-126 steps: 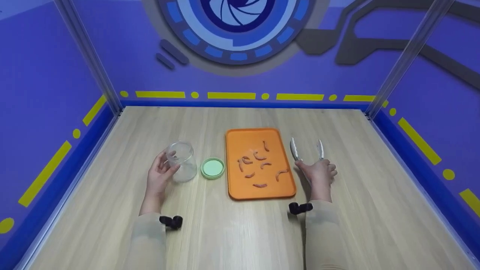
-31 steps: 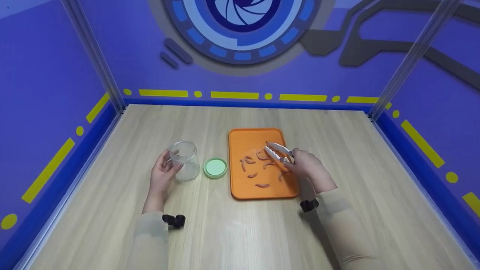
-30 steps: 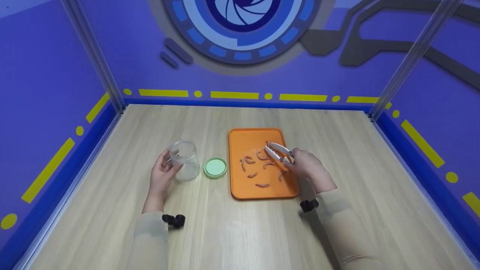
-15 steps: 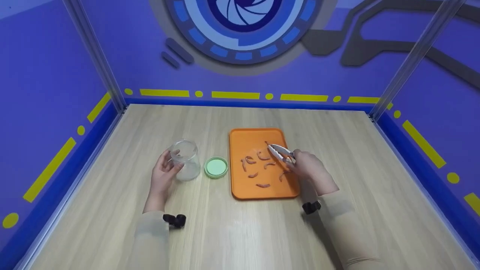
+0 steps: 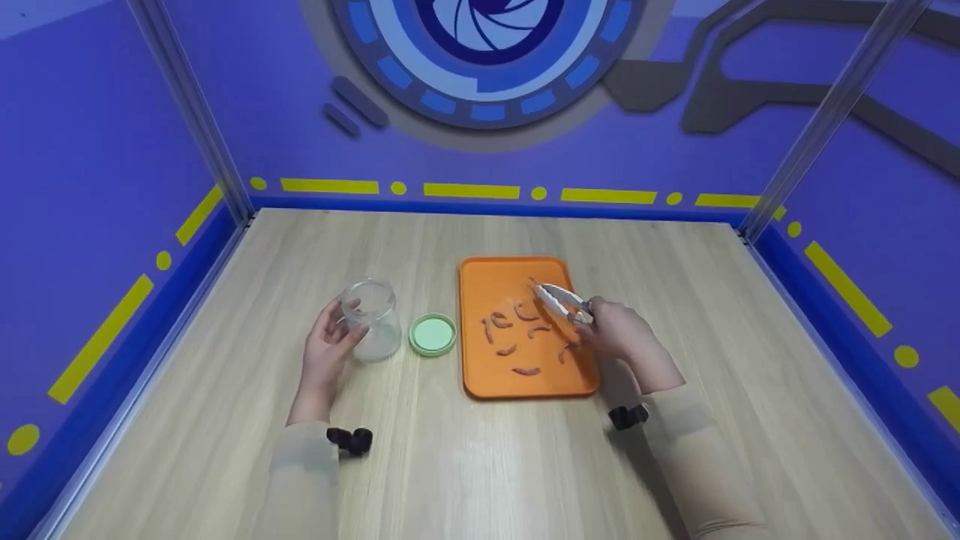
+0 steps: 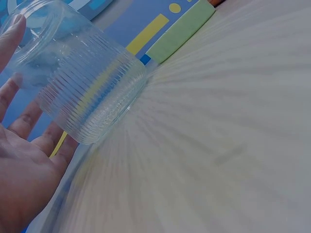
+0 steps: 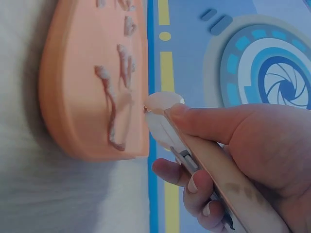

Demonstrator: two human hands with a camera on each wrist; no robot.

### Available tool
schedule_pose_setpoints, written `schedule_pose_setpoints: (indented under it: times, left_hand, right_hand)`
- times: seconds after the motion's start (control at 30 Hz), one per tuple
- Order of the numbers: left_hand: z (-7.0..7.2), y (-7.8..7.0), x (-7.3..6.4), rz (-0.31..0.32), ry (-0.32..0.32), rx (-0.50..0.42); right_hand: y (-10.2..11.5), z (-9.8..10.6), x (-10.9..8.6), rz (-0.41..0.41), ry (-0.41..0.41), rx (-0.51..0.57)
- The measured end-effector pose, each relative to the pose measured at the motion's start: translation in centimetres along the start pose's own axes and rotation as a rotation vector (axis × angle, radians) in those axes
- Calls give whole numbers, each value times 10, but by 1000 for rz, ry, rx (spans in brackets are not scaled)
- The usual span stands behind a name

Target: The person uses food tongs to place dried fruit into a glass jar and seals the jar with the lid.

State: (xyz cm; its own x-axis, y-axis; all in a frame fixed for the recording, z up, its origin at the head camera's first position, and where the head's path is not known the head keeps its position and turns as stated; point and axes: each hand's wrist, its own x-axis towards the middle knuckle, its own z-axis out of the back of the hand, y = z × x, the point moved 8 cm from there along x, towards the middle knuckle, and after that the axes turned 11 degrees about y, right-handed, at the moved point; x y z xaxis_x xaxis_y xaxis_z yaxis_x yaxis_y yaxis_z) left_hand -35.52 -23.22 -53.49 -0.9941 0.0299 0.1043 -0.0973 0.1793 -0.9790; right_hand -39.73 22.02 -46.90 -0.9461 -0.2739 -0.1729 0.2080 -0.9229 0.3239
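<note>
My left hand (image 5: 324, 352) holds a clear ribbed jar (image 5: 377, 330) that stands upright on the table, thumb on the near side and fingers behind; the jar looks empty. In the left wrist view the fingers (image 6: 29, 121) curve around the jar (image 6: 92, 82). My right hand (image 5: 619, 330) grips metal tongs (image 5: 561, 301) above the orange tray (image 5: 480, 382). The tongs' tips are almost together at one thin brown worm-like piece (image 5: 533, 283). Several similar pieces (image 5: 526, 371) lie scattered on the tray. In the right wrist view the tongs (image 7: 204, 155) hide their tips' contact.
A round green lid (image 5: 433, 334) lies between the jar and the tray. The wooden table (image 5: 450, 465) is bounded by purple-blue walls (image 5: 480, 165) at the back and sides. Black wrist cameras (image 5: 350, 441) sit on both cuffs.
My right hand has brought the tongs from beside the tray to over its far right part. Their tips have closed near one piece, which has shifted slightly. My left hand stays at the jar.
</note>
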Motion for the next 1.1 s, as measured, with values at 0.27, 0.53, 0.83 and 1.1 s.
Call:
schedule_pose_setpoints:
  times: [0.27, 0.53, 0.83, 1.1]
  left_hand:
    - [0, -2, 0, -12, 11, 24]
    - [-1, -2, 0, 0, 11, 9]
    - [-1, -1, 0, 11, 8, 17]
    - [-1, -1, -1, 3, 11, 0]
  right_hand:
    - [27, 16, -11, 122, -53, -40]
    - [59, 25, -21, 160, -10, -27]
    - [97, 26, -25, 240, 22, 21]
    - [135, 27, -28, 349, 6, 13]
